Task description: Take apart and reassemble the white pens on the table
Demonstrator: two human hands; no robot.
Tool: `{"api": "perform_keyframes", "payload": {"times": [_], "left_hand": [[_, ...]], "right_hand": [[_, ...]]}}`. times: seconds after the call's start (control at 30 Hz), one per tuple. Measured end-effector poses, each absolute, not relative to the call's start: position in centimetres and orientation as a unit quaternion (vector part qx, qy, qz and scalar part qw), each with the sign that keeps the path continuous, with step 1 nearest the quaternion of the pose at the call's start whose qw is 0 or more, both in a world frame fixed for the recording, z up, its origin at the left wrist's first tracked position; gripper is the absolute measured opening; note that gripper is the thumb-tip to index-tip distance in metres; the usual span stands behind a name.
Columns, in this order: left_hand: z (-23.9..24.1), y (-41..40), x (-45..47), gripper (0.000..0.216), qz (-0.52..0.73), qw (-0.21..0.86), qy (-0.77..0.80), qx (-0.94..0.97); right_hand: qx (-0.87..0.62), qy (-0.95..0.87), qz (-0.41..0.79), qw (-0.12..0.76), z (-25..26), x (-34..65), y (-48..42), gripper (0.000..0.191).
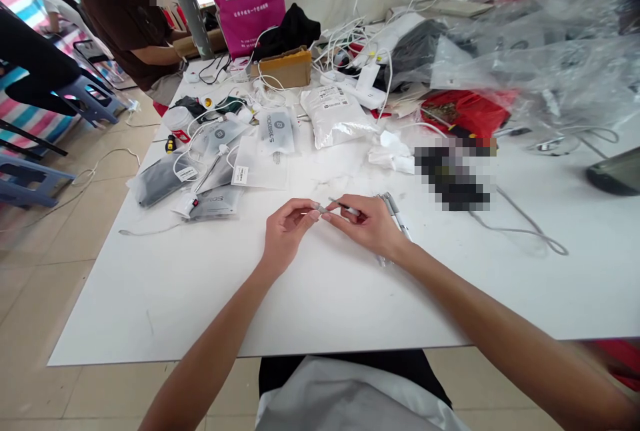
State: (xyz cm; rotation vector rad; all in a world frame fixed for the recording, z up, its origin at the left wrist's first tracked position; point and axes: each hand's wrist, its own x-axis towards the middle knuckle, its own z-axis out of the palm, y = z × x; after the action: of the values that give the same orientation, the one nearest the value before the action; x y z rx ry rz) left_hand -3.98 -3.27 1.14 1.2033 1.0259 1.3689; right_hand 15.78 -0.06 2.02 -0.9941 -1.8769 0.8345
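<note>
You have both hands out in front of you, over the white table (200, 311), and their fingertips almost meet. Your left hand (286, 228) has its thumb and finger pinched tight on a small grey piece (321, 208). That piece is up in the gap between your two hands, near the middle of the table. Your right hand (367, 221) is closed too. It has hold of a thin pen (345, 207), with the dark end poking out toward your left hand. Your right thumb and finger reach the other end of the small grey piece, but it is too little for you to tell just what it is.

Some more pens (396, 212) lie on the table right beside your right hand, partly hidden behind it. Past your hands, to the left, there is a pile of grey pouches (215, 203) with white wires. Near the middle sits a puffy white packet (337, 118). Behind it stand a brown box (286, 70) and a big purple bag (243, 1). To the right of your pens, a grey cord (540, 234) curls on the table. A person in a brown shirt (117, 11) sits at the far left.
</note>
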Motion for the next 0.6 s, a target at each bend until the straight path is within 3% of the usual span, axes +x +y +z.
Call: {"api": "perform_keyframes", "payload": {"times": [0.17, 0.33, 0.6], "left_hand": [[1.6, -3.5, -3.9, 0.014, 0.559, 0.493, 0.396, 0.537], [1.7, -3.6, -3.9, 0.029, 0.524, 0.535, 0.431, 0.503], [1.4, -3.3, -4.1, 0.043, 0.507, 0.614, 0.409, 0.445]], "right_hand": [[-0.35, -0.787, 0.268, 0.431, 0.9, 15.4, -0.5, 0.018], [-0.325, -0.788, 0.191, 0.487, 0.8, 15.5, -0.6, 0.012], [-0.295, -0.805, 0.133, 0.497, 1.2, 15.9, -0.7, 0.016]]}}
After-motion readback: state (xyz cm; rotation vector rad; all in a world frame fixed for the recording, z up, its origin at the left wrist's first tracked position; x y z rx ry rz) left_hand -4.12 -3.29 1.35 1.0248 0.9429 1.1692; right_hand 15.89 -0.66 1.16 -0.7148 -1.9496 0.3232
